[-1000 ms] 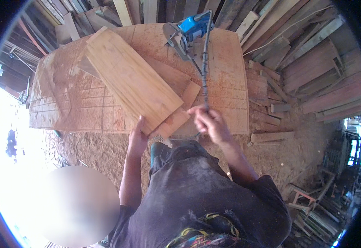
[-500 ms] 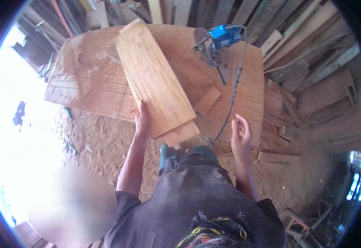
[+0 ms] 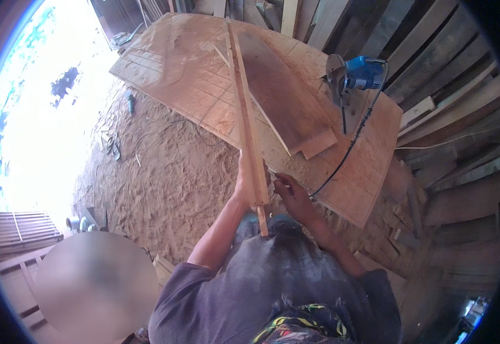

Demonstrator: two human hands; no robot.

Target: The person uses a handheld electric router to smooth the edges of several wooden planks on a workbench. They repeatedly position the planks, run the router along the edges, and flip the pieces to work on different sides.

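Wooden, likely stiff, our board [image 3: 241,103] suits the clasp of our left hand [image 3: 243,180] past the worktop's [image 3: 359,183] near edge, our right hand [image 3: 293,198] half-curled, its hold unclear.

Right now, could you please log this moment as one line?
left hand: grip on edge-up board | right hand: beside it, contact unclear | table: dark board, blue power tool

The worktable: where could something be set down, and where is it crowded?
Sawdusty room shows left of the held board, across the worktable, and between the cable and the right edge. It is crowded mid-table with the dark board, and upper right with the blue saw.
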